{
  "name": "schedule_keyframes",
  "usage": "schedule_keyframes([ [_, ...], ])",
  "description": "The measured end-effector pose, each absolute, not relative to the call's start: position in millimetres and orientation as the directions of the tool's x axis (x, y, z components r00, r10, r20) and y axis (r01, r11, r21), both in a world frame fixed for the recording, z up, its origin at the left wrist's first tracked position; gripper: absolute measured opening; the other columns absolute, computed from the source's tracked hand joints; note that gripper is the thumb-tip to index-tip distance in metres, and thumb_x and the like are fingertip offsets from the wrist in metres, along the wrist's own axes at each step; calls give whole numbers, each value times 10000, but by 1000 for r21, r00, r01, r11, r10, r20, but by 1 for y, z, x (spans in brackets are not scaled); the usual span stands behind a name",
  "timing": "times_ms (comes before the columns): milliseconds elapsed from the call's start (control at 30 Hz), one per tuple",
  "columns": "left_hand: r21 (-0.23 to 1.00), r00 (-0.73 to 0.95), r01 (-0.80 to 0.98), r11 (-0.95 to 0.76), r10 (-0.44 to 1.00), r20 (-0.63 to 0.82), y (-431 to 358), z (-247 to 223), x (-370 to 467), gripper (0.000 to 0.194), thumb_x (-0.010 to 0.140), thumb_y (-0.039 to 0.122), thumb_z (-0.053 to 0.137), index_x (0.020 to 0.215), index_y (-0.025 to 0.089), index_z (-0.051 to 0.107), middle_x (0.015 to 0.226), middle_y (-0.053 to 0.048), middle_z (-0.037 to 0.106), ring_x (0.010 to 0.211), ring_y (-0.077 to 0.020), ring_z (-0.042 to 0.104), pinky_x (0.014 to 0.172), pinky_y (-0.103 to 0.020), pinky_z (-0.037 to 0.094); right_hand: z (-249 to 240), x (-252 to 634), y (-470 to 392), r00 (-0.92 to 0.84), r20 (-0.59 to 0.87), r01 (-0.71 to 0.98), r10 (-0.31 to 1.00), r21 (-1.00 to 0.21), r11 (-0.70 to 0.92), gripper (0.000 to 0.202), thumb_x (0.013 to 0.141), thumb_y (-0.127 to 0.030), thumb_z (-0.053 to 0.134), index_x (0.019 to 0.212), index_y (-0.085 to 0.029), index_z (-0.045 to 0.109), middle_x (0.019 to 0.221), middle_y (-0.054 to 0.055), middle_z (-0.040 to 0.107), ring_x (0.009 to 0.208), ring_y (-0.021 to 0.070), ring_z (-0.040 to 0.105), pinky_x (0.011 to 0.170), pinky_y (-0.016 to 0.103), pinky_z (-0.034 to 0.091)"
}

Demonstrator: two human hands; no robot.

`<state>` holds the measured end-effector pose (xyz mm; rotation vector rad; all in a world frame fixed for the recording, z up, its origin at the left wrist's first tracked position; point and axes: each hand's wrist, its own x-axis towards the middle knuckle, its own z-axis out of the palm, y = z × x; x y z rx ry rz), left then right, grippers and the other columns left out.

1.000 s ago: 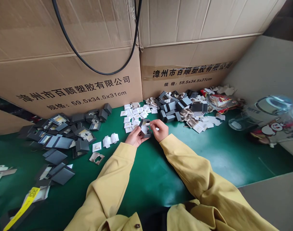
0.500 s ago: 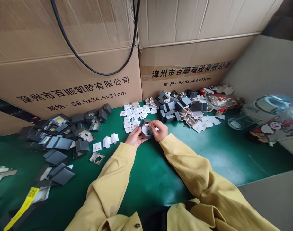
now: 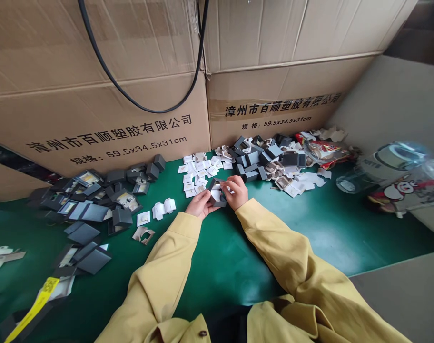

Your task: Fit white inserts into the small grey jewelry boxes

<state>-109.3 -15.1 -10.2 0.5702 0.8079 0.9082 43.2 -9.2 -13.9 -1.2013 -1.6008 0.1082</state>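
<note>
My left hand [image 3: 200, 205] is closed around the left side of a small dark grey box [image 3: 219, 203], which stands open and shows white inside. On its right side my right hand [image 3: 237, 192] has thumb and fingers pinched together at the box's opening. What those fingertips hold, if anything, is too small to make out. Just beyond the box lie rows of small white cards [image 3: 199, 167]. To the left of my left hand are folded white inserts [image 3: 163, 208], a single white card [image 3: 143, 218] and a torn cardboard piece [image 3: 143, 235].
Open dark boxes [image 3: 92, 212] are heaped on the left of the green table [image 3: 231, 267]. More grey boxes [image 3: 252, 159] and paper scraps [image 3: 302, 183] lie at the back right, near a clear plastic jar [image 3: 377, 166]. Large cartons [image 3: 131, 109] wall the back; a black cable [image 3: 156, 111] hangs there.
My right hand's fingers have shifted slightly at the box's opening, and more of the white inside shows. My left hand keeps its hold on the box.
</note>
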Motion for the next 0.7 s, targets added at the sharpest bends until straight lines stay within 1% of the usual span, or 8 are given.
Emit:
schedule_keyframes([
  [133,729,368,-437,527,844,-390,-14,-9,-109,243,791,272,564,1000,147,558,865,-72,653,756,-170,637,799,-440,505,-18,42,-8,123,626,552,770,-688,471,124,804,-273,483,825,-198,580,791,36,533,640,114,493,543,240,444],
  [233,739,397,-424,524,841,-368,-13,-8,-110,271,797,270,555,1035,141,550,895,-97,659,772,-183,644,779,-418,513,-18,42,-7,189,571,515,799,-751,414,170,772,-312,510,896,-195,515,738,7,509,612,106,482,538,229,444],
  [267,742,402,-420,522,840,-364,-13,-7,-110,281,795,267,556,1046,141,547,903,-105,660,779,-189,646,778,-419,513,-17,42,-6,201,559,504,805,-763,404,195,758,-318,519,908,-194,501,753,9,509,622,107,484,538,226,446],
  [367,756,416,-406,514,840,-349,-14,-6,-111,306,783,258,571,1061,130,549,914,-131,661,798,-216,651,793,-454,497,-16,44,-5,223,539,466,812,-791,398,258,718,-309,537,936,-181,488,896,50,531,683,112,504,513,210,441],
  [433,766,423,-412,494,848,-319,-18,-5,-111,328,772,257,585,1068,119,555,923,-151,661,810,-232,650,805,-471,487,-16,45,-5,218,516,456,829,-804,381,243,711,-309,527,915,-177,508,916,57,551,696,115,516,511,207,444],
  [567,776,395,-440,452,873,-285,-30,-2,-111,330,756,251,604,1051,106,575,906,-157,666,768,-225,654,789,-469,498,-16,45,-14,148,445,454,883,-824,339,189,741,-339,474,828,-191,553,753,14,593,618,108,523,560,219,466],
  [700,799,345,-428,423,893,-288,-46,-2,-109,291,757,281,602,985,101,590,870,-149,671,719,-221,654,703,-444,531,-14,43,-30,137,412,446,901,-838,315,217,732,-376,474,817,-196,562,692,0,604,549,105,523,569,230,470],
])
